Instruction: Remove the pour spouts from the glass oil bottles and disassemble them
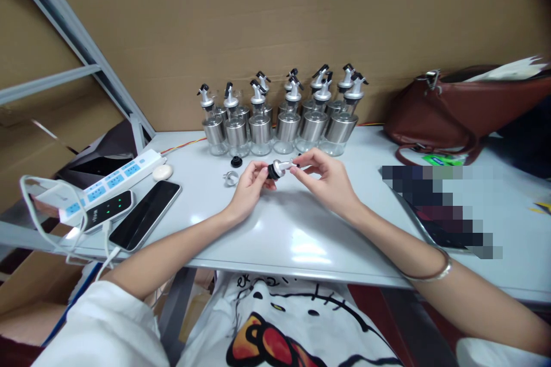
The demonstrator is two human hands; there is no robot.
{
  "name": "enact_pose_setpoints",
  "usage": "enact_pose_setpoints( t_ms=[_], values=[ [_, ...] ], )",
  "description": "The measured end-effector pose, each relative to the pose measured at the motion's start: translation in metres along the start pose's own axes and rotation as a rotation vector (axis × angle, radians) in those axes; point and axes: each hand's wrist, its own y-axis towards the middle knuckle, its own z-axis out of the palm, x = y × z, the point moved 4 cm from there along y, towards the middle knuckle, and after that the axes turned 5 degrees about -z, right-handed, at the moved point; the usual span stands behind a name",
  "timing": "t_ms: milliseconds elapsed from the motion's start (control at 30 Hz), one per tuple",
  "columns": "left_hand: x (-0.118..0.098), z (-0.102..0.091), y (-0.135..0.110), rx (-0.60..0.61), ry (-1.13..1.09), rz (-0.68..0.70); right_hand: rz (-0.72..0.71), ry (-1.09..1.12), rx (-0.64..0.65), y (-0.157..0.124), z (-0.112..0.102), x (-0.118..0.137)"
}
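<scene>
Between my two hands, above the front half of the table, is a silver and black bottle pourer [279, 168], lying on its side. My left hand [252, 183] grips its black stopper end. The fingertips of my right hand [325, 178] pinch the narrow spout end, partly covering it. Just beyond my left hand, a black ribbed stopper piece [236, 161] and a silver ring [231, 178] lie on the table. Behind them stand several glass and steel oil bottles [260, 129] in two rows, topped with pourers like this one.
At left are a white power strip [116, 180], a phone [146, 215], a small black device [109, 210], a round white case [162, 172] and cables. A brown leather bag [469, 109] sits at the right rear. Cardboard [241, 23] rises behind the table [267, 241].
</scene>
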Motion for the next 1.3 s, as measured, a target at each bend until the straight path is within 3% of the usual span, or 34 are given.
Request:
enact_pose_setpoints(
  t_ms=[167,367,633,833,1067,1300],
  values=[
    [-0.007,-0.007,0.001,-0.052,0.024,0.034,-0.012,0.067,0.124,0.001,0.003,0.000],
    [-0.010,-0.010,0.004,-0.059,-0.032,0.038,-0.043,0.056,0.152,0.002,0.003,-0.001],
    [-0.015,-0.004,-0.003,0.091,-0.132,-0.037,-0.056,0.019,0.265,0.004,0.002,0.002],
    [-0.013,0.000,-0.007,0.236,-0.102,-0.173,-0.037,0.053,0.282,0.004,0.001,0.004],
    [0.003,0.000,-0.003,0.209,0.025,-0.195,-0.041,-0.007,0.348,0.003,0.004,0.005],
    [-0.007,0.000,-0.003,0.186,-0.074,-0.267,-0.064,-0.001,0.431,-0.002,0.010,0.012]
  ],
)
